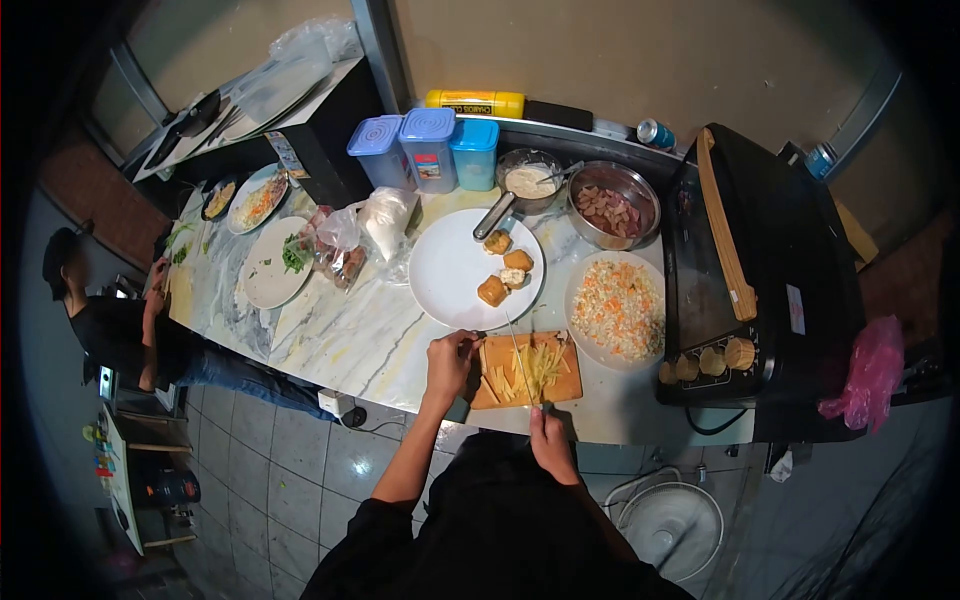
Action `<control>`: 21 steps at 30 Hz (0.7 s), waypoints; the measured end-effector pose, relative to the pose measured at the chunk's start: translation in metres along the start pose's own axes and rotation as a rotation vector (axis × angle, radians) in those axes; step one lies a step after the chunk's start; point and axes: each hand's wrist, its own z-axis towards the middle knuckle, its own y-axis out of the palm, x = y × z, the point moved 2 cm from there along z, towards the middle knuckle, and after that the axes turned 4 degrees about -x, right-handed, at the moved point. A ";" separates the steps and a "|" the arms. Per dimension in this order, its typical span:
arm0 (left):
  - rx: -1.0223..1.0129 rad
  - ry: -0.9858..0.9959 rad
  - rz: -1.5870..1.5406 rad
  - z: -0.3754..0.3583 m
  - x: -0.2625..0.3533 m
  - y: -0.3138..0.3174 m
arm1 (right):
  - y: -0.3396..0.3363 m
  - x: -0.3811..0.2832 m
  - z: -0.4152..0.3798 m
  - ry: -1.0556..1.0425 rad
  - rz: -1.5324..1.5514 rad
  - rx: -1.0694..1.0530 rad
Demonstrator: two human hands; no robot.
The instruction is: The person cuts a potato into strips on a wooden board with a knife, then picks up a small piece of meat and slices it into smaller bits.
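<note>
While the right hand [550, 446] grips a knife [523, 364], handle hidden, left hand [452, 364] half-curled by chopping board [567, 387], its hold unclear.

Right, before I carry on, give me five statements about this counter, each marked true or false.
1. The right hand holds a knife over the cutting board. True.
2. The pale strips lie on the large white plate. False: the strips are on the cutting board.
3. The pink bag is to the right of the black oven. True.
4. The fried pieces are in the metal bowl. False: the fried pieces are on the large white plate; the metal bowl holds meat.
5. Three plastic tubs stand near the wall. True.
</note>
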 end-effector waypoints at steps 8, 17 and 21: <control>-0.131 -0.360 -0.350 -0.040 -0.003 -0.006 | 0.011 -0.001 -0.002 -0.010 0.023 -0.198; -0.111 -0.354 -0.383 -0.073 0.013 0.002 | 0.014 -0.002 -0.011 0.100 -0.136 -0.232; -0.136 -0.417 -0.475 -0.078 0.010 0.009 | 0.015 0.004 -0.013 0.097 -0.124 -0.245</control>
